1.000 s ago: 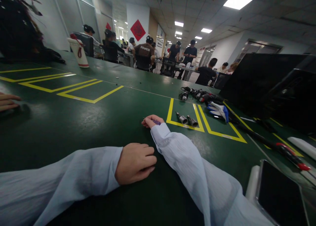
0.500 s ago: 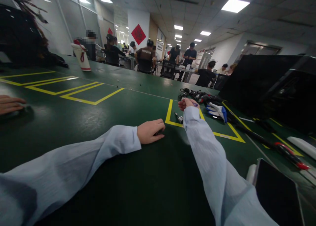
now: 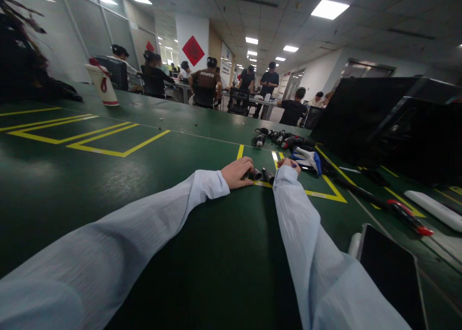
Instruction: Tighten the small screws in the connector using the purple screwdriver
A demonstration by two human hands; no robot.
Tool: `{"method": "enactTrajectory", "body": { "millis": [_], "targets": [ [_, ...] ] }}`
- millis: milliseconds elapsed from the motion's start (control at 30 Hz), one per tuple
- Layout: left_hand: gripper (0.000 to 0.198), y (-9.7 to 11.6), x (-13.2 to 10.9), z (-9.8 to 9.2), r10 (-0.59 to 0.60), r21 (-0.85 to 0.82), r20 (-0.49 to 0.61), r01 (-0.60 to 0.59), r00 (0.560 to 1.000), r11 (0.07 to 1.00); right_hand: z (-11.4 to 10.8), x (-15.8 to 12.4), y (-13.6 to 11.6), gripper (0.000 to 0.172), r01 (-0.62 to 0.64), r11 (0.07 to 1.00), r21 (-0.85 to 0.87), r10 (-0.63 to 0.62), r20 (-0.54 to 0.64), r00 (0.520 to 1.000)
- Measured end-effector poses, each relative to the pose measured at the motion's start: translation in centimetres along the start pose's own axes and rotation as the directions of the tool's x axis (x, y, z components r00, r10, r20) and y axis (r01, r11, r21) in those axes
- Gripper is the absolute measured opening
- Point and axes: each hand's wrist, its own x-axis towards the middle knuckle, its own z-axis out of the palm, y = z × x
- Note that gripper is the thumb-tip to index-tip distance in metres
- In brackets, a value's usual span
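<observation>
My left hand (image 3: 236,172) rests on the green table, its fingers curled over a small dark metal cylinder (image 3: 246,175) that is mostly covered. Just right of it, two more short metal cylinders (image 3: 268,176) lie on their sides within the yellow tape outline (image 3: 317,195), close to its front line. Beyond the rightmost cylinder is my right hand (image 3: 288,165), seen from behind the wrist. Its fingers are bent inward, and the sleeve and back of the hand hide whatever they may hold.
Black cables with metal connectors (image 3: 260,140) lie behind my hands. A blue and white glove (image 3: 306,159) is to the right, then a red and black tool handle (image 3: 409,218) and a dark tablet (image 3: 390,272). A white cup (image 3: 103,85) stands far left. Several people sit or stand beyond.
My left hand has moved forward and right to the cylinders. My right hand has shifted slightly right and nearer. Two cylinders now show beside my left hand. Another hand at the left edge is gone.
</observation>
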Motion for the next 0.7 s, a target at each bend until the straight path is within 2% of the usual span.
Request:
{"method": "enactTrajectory", "body": {
  "millis": [100, 167, 267, 433, 533, 700],
  "targets": [
    [0.052, 0.2, 0.5, 0.3, 0.031, 0.033, -0.02, -0.03, 0.999, 0.999, -0.1, -0.1, -0.3, 0.011, -0.091, 0.996, -0.014, 0.089, -0.091, 0.992],
    [0.054, 0.4, 0.8, 0.4, 0.083, 0.061, 0.012, -0.083, 0.997, 0.995, -0.1, -0.1, -0.5, 0.012, -0.129, 0.991, -0.022, 0.126, -0.101, 0.987],
    [0.044, 0.6, 1.3, 0.7, 0.112, 0.109, 0.064, -0.119, 0.992, 0.987, 0.0, 0.1, -0.6, 0.008, -0.178, 0.983, -0.044, 0.175, -0.076, 0.982],
    [0.032, 1.1, 1.6, 0.5, 0.093, 0.145, 0.042, -0.098, 0.995, 0.984, 0.3, 0.3, -0.1, 0.031, -0.22, 0.973, -0.075, 0.221, 0.007, 0.975],
    [0.031, 1.6, 1.3, 0.0, 0.087, 0.154, -0.013, -0.084, 0.996, 0.984, 0.3, 0.0, 0.0, 0.031, -0.22, 0.971, -0.092, 0.223, 0.027, 0.974],
    [0.03, 3.7, -1.0, -0.8, 0.079, 0.062, -0.21, -0.068, 0.975, 0.996, 0.2, -0.2, 0.0, 0.031, -0.2, 0.972, -0.119, 0.207, 0.048, 0.977]
  ]
}}
